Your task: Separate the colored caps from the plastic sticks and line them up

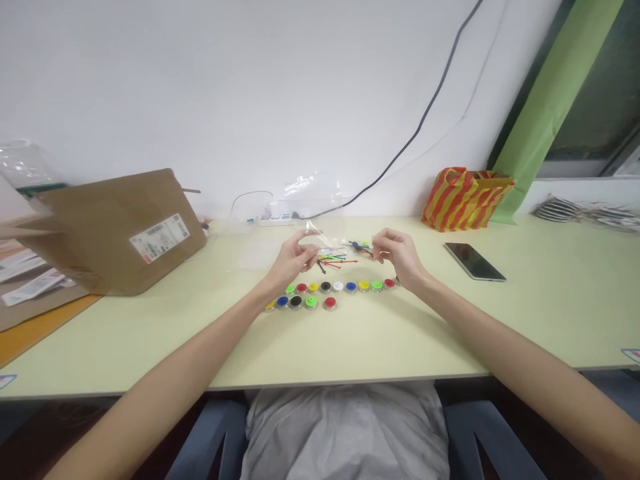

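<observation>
My left hand (295,260) pinches the lower edge of a clear plastic bag (315,200), which stands up above the table. My right hand (399,255) has its fingers drawn together close to a small cluster of dark and coloured pieces (359,247); what it grips is too small to make out. Between the hands lie several thin arrow-shaped pieces (340,262) in red, green and black. Nearer to me, small round coloured discs with clear rims sit in two rows, among them a white disc (339,287) and a red disc (330,303).
A cardboard box (115,233) with a label stands at the left. To the right are a dark phone or tablet (475,261) and a red-and-yellow striped bag (465,200). A black cable (430,110) runs down the wall to a white power strip (277,219).
</observation>
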Available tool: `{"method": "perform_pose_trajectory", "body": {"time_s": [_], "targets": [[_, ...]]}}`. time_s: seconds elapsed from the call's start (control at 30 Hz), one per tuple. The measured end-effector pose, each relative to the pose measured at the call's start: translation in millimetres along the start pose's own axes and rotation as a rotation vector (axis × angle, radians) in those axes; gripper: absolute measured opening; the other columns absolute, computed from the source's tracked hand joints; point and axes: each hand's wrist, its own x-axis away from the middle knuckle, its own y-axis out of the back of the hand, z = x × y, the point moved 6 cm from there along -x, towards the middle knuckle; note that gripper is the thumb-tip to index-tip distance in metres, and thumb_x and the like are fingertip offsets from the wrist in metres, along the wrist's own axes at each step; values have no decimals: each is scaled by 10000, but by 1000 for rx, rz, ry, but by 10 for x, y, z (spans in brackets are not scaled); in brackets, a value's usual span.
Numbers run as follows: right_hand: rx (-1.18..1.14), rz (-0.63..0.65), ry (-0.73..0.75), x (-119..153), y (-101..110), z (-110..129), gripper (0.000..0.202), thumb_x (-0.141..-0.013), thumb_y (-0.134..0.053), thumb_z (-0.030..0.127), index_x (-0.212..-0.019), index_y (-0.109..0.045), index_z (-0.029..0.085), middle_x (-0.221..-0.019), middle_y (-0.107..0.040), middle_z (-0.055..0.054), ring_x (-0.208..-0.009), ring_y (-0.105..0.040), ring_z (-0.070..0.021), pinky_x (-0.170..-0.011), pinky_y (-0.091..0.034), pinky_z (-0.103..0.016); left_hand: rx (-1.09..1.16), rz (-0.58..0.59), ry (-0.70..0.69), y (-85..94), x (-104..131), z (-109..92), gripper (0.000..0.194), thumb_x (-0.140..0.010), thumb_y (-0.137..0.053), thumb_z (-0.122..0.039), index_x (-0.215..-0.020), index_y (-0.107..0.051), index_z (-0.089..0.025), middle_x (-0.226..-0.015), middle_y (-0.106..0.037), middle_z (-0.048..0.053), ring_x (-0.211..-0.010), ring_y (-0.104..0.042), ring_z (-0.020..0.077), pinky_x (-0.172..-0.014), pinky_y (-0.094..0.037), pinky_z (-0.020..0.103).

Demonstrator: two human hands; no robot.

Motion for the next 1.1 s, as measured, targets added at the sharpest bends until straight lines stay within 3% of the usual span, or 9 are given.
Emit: {"method": "perform_pose_trajectory", "body": {"time_s": [0.13, 0.23, 0.3, 0.47, 0.63, 0.8, 0.9, 1.0, 1.1], "targets": [[188, 198, 35, 39, -136, 86, 374, -877, -652, 545, -945, -742, 188, -861, -716, -62, -743, -619, -167, -625, -459, -274, -35, 39, -18, -56, 33, -41, 537, -927, -678, -443, -1375, -489, -213, -540, -473, -90, -476, -370, 82, -487, -263, 218], [361, 386, 19, 129, -339, 67, 471, -856, -663, 615, -781, -744, 157, -790, -724, -79, -734, -624, -180, -652, -473, -288, -41, 69, -23, -172, 69, -55, 604, -944, -666, -418, -1442, -396, -208, -560, -526, -88, -471, -400, 77, -494, -322, 200], [409, 399, -4, 141, -380, 28, 513, -850, -658, 640, -699, -723, 154, -705, -700, -74, -661, -597, -173, -611, -458, -293, -37, 87, -13, -228, 80, -45, 649, -948, -664, -407, -1475, -344, -204, -564, -545, -88, -465, -421, 77, -490, -347, 194], [441, 424, -39, 74, -305, -77, 572, -891, -583, 672, -702, -727, 152, -603, -648, -56, -550, -509, -142, -557, -402, -293, -12, 156, 37, -244, 55, 50, 772, -944, -683, -399, -1547, -243, -202, -547, -573, -84, -399, -396, 62, -430, -301, 173], [394, 569, -89, 120, -343, -66, 604, -920, -518, 696, -661, -662, 170, -569, -607, -44, -578, -527, -148, -597, -404, -289, 50, 251, 11, -216, 29, 79, 880, -938, -701, -406, -1601, -162, -193, -624, -668, -22, -459, -562, 106, -491, -423, 202], [367, 562, -14, 151, -390, 83, 554, -988, -462, 599, -623, -555, 193, -581, -530, -6, -585, -479, -131, -617, -384, -285, 72, 278, -3, -173, 8, 29, 931, -912, -743, -366, -1613, -154, -193, -747, -735, 45, -525, -632, 119, -504, -401, 202], [395, 562, 9, 156, -389, 102, 513, -1004, -455, 540, -645, -558, 187, -596, -518, 0, -584, -457, -126, -612, -376, -281, 83, 317, 23, -184, 24, -2, 1005, -861, -799, -340, -1618, -153, -196, -914, -777, 124, -621, -688, 148, -586, -476, 243], [433, 517, 16, 147, -364, 85, 434, -989, -488, 511, -736, -600, 176, -633, -542, 3, -581, -452, -125, -576, -357, -275, 63, 321, 47, -192, 41, -21, 984, -838, -818, -342, -1604, -220, -191, -1092, -766, 194, -740, -734, 189, -696, -537, 304], [426, 445, 45, 128, -341, 82, 407, -960, -542, 517, -748, -599, 174, -655, -553, 1, -599, -468, -128, -579, -353, -276, 38, 257, 38, -157, 28, -22, 893, -842, -811, -372, -1561, -327, -157, -1086, -771, 208, -760, -750, 215, -688, -546, 310]]}}
